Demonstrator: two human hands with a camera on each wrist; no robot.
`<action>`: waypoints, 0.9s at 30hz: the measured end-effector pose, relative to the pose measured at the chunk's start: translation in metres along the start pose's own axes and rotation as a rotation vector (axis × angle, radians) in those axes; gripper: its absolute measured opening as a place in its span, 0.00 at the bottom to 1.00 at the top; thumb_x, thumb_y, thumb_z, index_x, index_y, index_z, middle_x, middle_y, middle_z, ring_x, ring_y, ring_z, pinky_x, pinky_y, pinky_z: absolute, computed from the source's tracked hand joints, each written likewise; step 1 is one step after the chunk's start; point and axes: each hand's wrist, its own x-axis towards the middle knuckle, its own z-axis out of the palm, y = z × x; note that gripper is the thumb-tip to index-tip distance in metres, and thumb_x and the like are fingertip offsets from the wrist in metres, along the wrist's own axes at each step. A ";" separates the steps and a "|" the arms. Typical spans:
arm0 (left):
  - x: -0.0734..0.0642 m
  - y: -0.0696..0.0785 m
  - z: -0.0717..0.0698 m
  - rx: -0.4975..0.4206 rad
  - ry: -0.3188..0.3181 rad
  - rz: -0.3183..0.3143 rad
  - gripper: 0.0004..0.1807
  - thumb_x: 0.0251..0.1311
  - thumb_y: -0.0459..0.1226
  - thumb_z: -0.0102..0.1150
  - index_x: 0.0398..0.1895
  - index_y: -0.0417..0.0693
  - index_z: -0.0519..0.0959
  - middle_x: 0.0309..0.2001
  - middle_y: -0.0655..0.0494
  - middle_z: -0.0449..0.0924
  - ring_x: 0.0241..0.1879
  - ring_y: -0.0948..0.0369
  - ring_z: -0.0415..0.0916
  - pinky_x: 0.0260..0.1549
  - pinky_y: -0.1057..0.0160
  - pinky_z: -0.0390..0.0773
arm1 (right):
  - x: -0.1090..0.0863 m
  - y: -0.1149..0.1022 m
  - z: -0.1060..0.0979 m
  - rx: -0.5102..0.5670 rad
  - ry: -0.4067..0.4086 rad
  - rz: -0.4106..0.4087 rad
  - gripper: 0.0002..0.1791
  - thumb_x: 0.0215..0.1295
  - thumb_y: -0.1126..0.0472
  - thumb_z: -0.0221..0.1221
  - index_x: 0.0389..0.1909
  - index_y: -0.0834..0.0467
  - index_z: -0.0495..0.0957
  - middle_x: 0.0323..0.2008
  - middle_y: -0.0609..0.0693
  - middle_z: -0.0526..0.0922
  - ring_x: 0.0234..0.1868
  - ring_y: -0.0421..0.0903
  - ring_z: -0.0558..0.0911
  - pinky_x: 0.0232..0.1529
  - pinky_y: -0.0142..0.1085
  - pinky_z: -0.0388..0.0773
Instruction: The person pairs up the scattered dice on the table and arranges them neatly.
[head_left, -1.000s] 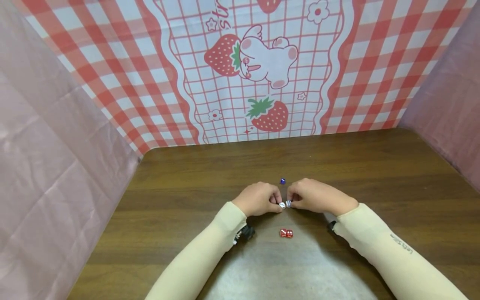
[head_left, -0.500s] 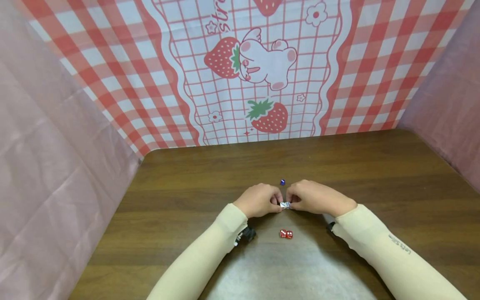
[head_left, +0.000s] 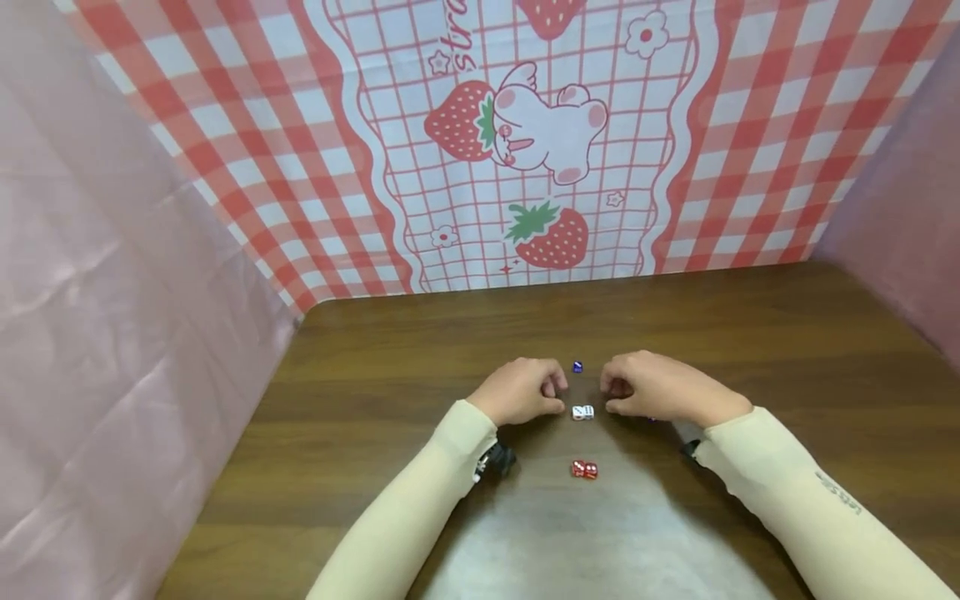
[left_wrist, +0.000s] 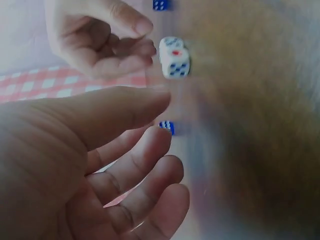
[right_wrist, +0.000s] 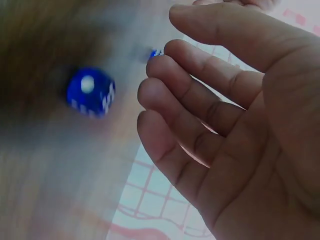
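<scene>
Two white dice sit side by side and touching, between my hands. My left hand is just left of them, fingers loosely bent, holding nothing. On the other side my right hand stands apart from the dice, also without anything in its fingers. One blue die lies behind the white pair. A second blue die shows large in the right wrist view; in the head view the right hand nearly hides it. Nearer the person, two red dice lie together.
The dice lie on a brown wood-grain table. A red-and-white checked cloth with strawberry prints hangs at its back edge. Pink cloth hangs on the left, and more pink fabric on the right.
The white dice came together while both hands pinched them. Now they are let go, and the hands have drawn apart, the right one farther. A blue die has come into view beneath the right hand.
</scene>
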 end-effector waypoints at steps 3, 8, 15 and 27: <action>0.008 0.000 -0.004 -0.013 0.039 -0.017 0.20 0.64 0.45 0.71 0.56 0.52 0.79 0.37 0.64 0.81 0.37 0.68 0.77 0.44 0.65 0.77 | -0.006 0.007 -0.007 -0.017 0.005 0.076 0.08 0.64 0.57 0.71 0.40 0.53 0.84 0.35 0.42 0.82 0.35 0.39 0.79 0.38 0.42 0.80; 0.022 0.000 -0.008 -0.017 0.068 -0.037 0.23 0.67 0.46 0.68 0.62 0.51 0.77 0.41 0.62 0.80 0.41 0.65 0.77 0.47 0.64 0.77 | -0.013 0.013 -0.017 -0.030 -0.015 0.184 0.14 0.61 0.51 0.73 0.40 0.54 0.83 0.33 0.43 0.80 0.32 0.41 0.77 0.35 0.43 0.77; 0.037 0.000 -0.006 0.030 0.050 -0.057 0.15 0.69 0.44 0.67 0.56 0.56 0.83 0.44 0.62 0.86 0.44 0.66 0.81 0.47 0.64 0.79 | -0.024 0.020 -0.025 0.033 -0.127 0.227 0.19 0.58 0.51 0.74 0.38 0.57 0.76 0.28 0.46 0.74 0.28 0.43 0.71 0.31 0.39 0.67; 0.052 0.001 0.007 0.014 0.047 -0.123 0.17 0.68 0.45 0.67 0.57 0.54 0.82 0.42 0.60 0.85 0.42 0.65 0.80 0.45 0.64 0.78 | -0.028 0.019 -0.018 0.162 -0.226 0.203 0.17 0.58 0.61 0.73 0.35 0.57 0.71 0.26 0.47 0.71 0.27 0.43 0.69 0.30 0.38 0.67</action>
